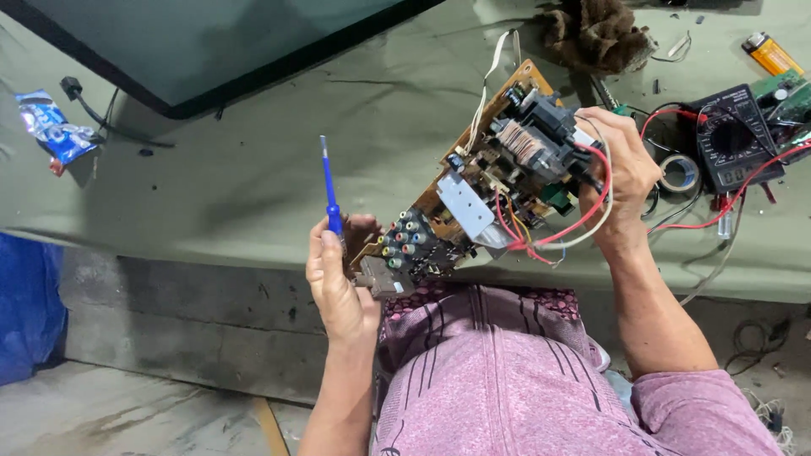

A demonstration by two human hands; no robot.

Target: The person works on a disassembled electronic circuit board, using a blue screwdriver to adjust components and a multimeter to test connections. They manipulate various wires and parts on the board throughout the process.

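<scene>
Nearest the chest, left hand (338, 283) grips a blue screwdriver (329, 190) and the lower corner of a tilted circuit board (481, 190). Right hand (621, 173) clasps its upper end, above the green table (253, 169), near a multimeter (735, 139).

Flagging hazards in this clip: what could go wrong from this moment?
The circuit board is held in the air by its ends only; it might slip. The left hand also pinches a blue screwdriver, weakening its grip. Red wires loop beside the right hand and could snag.
</scene>
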